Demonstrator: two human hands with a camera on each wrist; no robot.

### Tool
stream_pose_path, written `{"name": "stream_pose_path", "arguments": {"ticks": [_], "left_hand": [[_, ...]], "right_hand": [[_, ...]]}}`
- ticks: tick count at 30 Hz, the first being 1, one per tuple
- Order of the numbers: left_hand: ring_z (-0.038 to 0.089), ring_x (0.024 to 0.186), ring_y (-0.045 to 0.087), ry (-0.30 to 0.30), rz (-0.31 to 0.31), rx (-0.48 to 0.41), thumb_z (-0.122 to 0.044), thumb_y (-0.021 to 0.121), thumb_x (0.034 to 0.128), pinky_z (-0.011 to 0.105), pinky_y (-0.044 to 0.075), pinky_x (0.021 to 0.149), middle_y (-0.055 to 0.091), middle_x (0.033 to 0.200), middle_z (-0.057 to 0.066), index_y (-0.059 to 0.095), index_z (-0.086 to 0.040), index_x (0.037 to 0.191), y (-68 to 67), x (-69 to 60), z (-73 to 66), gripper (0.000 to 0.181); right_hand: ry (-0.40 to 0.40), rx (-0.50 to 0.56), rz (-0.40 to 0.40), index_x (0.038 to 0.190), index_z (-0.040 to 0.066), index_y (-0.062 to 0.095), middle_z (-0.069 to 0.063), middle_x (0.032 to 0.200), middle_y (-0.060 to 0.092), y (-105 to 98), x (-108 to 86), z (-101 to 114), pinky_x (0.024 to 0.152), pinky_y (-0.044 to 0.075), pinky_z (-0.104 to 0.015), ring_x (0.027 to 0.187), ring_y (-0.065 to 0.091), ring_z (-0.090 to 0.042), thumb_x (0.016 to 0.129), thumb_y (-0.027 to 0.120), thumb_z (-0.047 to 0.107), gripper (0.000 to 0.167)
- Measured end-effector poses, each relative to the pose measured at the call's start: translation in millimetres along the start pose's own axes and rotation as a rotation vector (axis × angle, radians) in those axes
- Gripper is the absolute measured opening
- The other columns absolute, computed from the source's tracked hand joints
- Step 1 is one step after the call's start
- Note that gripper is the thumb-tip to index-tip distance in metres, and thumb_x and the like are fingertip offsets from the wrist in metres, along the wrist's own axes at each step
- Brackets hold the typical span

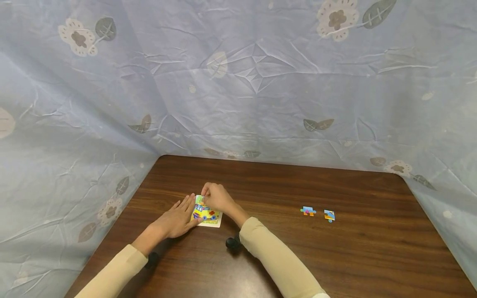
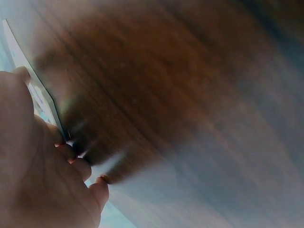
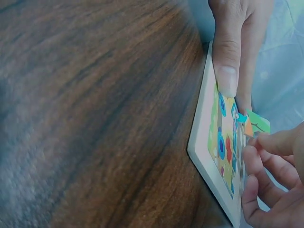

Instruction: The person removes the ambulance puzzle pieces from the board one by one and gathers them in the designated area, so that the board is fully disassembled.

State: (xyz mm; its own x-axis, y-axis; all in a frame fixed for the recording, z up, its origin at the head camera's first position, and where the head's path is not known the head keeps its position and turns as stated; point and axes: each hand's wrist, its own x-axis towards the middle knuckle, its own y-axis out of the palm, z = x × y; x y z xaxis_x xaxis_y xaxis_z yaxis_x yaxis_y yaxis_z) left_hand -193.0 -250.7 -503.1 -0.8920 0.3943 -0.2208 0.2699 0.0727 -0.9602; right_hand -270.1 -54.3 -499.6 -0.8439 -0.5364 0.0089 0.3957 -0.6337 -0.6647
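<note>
A small puzzle board (image 1: 213, 225) with a pale frame and a yellow vehicle picture lies on the table's left part. My left hand (image 1: 178, 218) lies palm down along its left side, fingers fairly straight, the thumb on its lower part. At the board's upper part, my right hand (image 1: 219, 199) pinches a puzzle piece. In the right wrist view that green and orange piece (image 3: 258, 123) stands tilted above the board (image 3: 203, 156), between the right hand's thumb and fingers (image 3: 266, 142). Whether it touches the board I cannot tell. The left wrist view shows the left hand (image 2: 42, 161) at the board's edge.
Two loose puzzle pieces lie on the brown table (image 1: 357, 248) to the right: one blue, pink and orange (image 1: 308, 211), the other blue and yellow (image 1: 329, 215). A patterned grey-blue cloth (image 1: 238, 103) hangs behind and beside the table.
</note>
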Motion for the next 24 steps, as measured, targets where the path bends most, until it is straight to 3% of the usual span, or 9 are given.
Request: {"name": "stream_pose_path", "arguments": {"ticks": [7,13,18,24], "left_hand": [[0.045,0.164,0.015,0.001,-0.005,-0.008,-0.057,0.040,0.1107,0.064,0.019,0.132,0.011,0.175,0.025,0.015,0.007,0.165,0.5,0.3,0.1,0.088],[0.044,0.164,0.015,-0.001,-0.008,-0.011,-0.058,0.041,0.1102,0.064,0.019,0.132,0.011,0.175,0.025,0.014,0.006,0.166,1.1,0.1,0.2,0.088],[0.045,0.164,0.015,-0.004,-0.008,-0.012,-0.060,0.039,0.1098,0.065,0.019,0.131,0.011,0.175,0.026,0.015,0.006,0.166,1.5,0.5,-0.3,0.090],[0.045,0.163,0.015,-0.006,-0.007,-0.012,-0.063,0.037,0.1092,0.066,0.019,0.131,0.011,0.175,0.025,0.015,0.005,0.166,3.2,1.9,0.4,0.091]], "right_hand": [[0.016,0.029,-0.051,0.105,0.010,0.070,-0.006,0.099,0.073,-1,0.5,-1,0.068,0.055,-0.019,0.076,0.064,-0.010,0.097,0.068,0.006,0.009],[0.013,0.090,-0.083,0.104,0.009,0.073,-0.006,0.096,0.076,-6,-2.9,-3,0.066,0.056,-0.020,0.074,0.067,-0.009,0.098,0.070,0.008,0.006],[-0.012,0.127,-0.094,0.106,0.010,0.078,-0.005,0.098,0.081,-13,-7.5,-8,0.073,0.059,-0.022,0.079,0.073,-0.008,0.098,0.072,0.012,0.010],[0.018,0.216,-0.080,0.105,0.010,0.081,-0.007,0.100,0.083,-23,-15.5,-11,0.074,0.064,-0.027,0.082,0.080,-0.016,0.097,0.076,0.016,0.011]]}}
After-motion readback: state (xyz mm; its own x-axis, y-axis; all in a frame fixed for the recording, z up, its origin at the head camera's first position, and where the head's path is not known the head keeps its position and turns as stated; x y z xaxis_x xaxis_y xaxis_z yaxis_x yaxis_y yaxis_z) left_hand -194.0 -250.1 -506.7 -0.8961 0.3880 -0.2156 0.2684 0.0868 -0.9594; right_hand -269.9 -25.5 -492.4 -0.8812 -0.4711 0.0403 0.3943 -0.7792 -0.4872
